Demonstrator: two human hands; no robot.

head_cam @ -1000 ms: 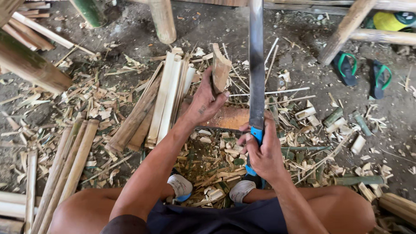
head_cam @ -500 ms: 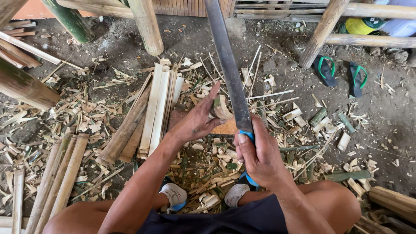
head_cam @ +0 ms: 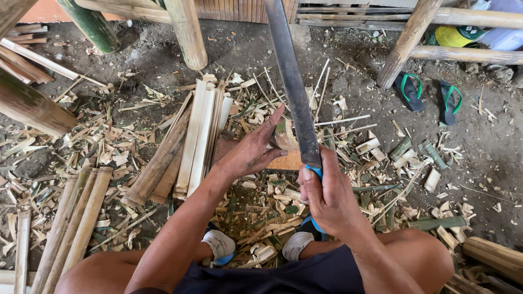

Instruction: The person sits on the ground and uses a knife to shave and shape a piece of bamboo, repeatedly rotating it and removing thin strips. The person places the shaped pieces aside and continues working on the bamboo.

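A small piece of bamboo (head_cam: 284,137) is held by the bent fingers of the left hand (head_cam: 255,149), on a wooden block (head_cam: 286,160). The blue handle of a long knife (head_cam: 293,87) is gripped tight in the closed right hand (head_cam: 327,196). Split bamboo strips (head_cam: 201,136) are laid beside the block. Green sandals (head_cam: 427,98) are seen farther off.

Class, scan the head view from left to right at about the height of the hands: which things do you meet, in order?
Thick bamboo pole → stack of split bamboo slats → left hand → machete blade → pair of green-strapped flip-flops.
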